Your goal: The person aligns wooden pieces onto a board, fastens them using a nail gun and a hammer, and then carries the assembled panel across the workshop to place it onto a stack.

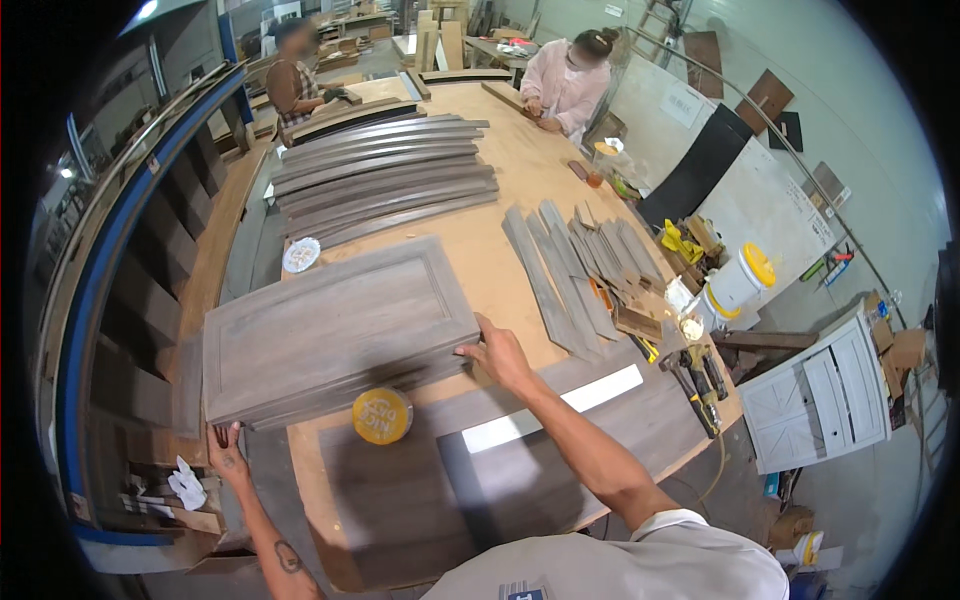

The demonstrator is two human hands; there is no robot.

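A grey-brown wooden cabinet door (340,325) with a raised frame border lies at the top of a short stack on the workbench. My left hand (228,452) grips its near left corner from below, fingers at the edge. At the right end, my right hand (497,352) grips the edge with thumb and fingers; its fingertips are partly hidden. A round tub with a yellow lid (382,416) stands just in front of the stack. Nearer to me, a flat dark panel (390,500) lies on the bench beside a white strip (550,408).
Long grey wooden strips (380,170) cover the far left of the workbench (500,235); shorter strips (560,280) lie at right. A hammer and power tools (700,385) rest near the right edge. A blue-edged rack (125,230) stands left. Two people work at the far end.
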